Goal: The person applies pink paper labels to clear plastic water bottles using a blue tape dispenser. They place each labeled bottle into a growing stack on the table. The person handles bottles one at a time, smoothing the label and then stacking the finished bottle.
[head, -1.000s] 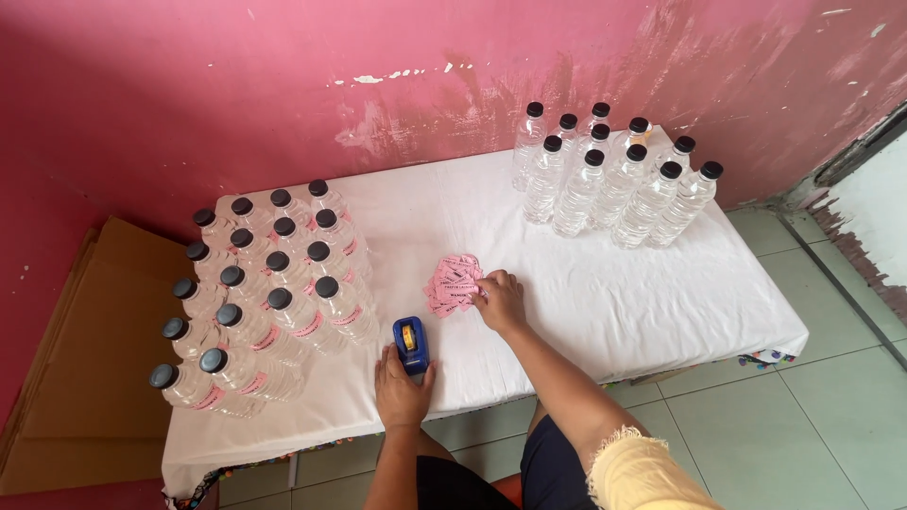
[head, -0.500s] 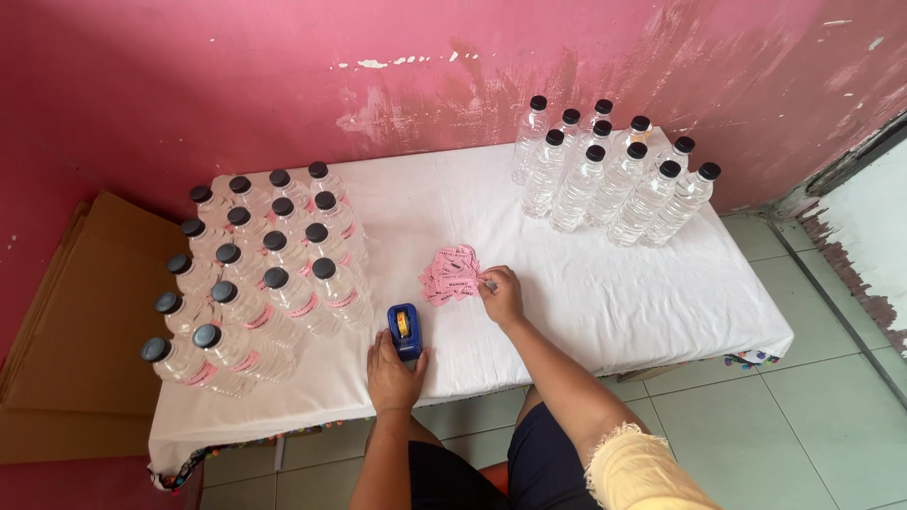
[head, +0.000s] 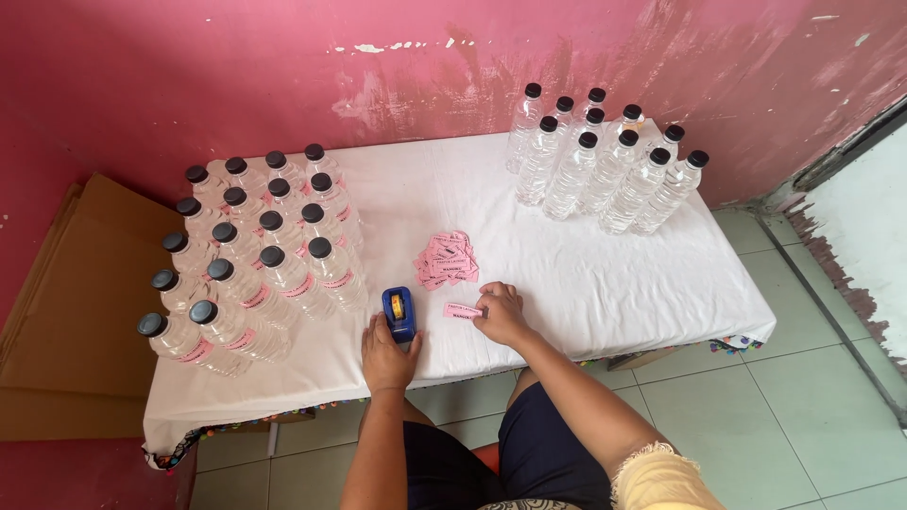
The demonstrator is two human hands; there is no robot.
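Pinching one pink label (head: 463,310), right hand (head: 501,315); left hand (head: 387,354) holding one blue tape dispenser (head: 399,313).

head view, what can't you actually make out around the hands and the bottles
- Head view: print on the single pink label under the right hand is too small.
- Left hand covers the near end of the blue tape dispenser; its grip there is hidden.
- Labelled bottles overlap, hiding the rear ones' labels.
- Cardboard sheets are cut off by the left edge.
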